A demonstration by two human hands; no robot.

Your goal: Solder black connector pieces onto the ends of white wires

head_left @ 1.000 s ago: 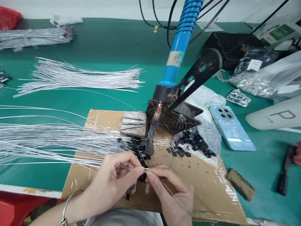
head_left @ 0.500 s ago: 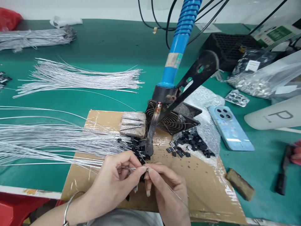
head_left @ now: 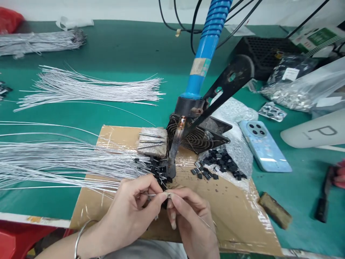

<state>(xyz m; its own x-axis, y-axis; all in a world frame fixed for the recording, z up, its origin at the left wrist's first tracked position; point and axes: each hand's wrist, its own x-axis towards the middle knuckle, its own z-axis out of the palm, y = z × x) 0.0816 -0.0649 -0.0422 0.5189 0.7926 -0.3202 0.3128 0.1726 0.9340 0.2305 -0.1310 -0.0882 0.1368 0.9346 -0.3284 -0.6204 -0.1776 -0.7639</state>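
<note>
My left hand [head_left: 140,210] pinches a thin grey wire [head_left: 153,195] between thumb and forefinger. Tip to tip with it, my right hand [head_left: 192,216] grips the same wire, or one joined to it; a length runs back across the right palm. What lies right between the fingertips is too small to make out. Just beyond my hands is a cluster of small black pieces [head_left: 157,169] at the ends of many wires [head_left: 67,158], which stretch off to the left. A blue hot-air tool [head_left: 198,75] with a metal nozzle [head_left: 176,144] stands above that cluster.
Cardboard [head_left: 229,216] covers the bench under my hands. A pile of black chips [head_left: 222,162] lies on bubble wrap [head_left: 244,144], beside a round black fan guard [head_left: 192,136]. Rightward are a phone [head_left: 265,145] and a brown block [head_left: 275,210]. More wires [head_left: 102,88] lie behind.
Both hands stay almost in place, fingertips still together on the wire. The right hand's lower fingers have shifted slightly downward and right.
</note>
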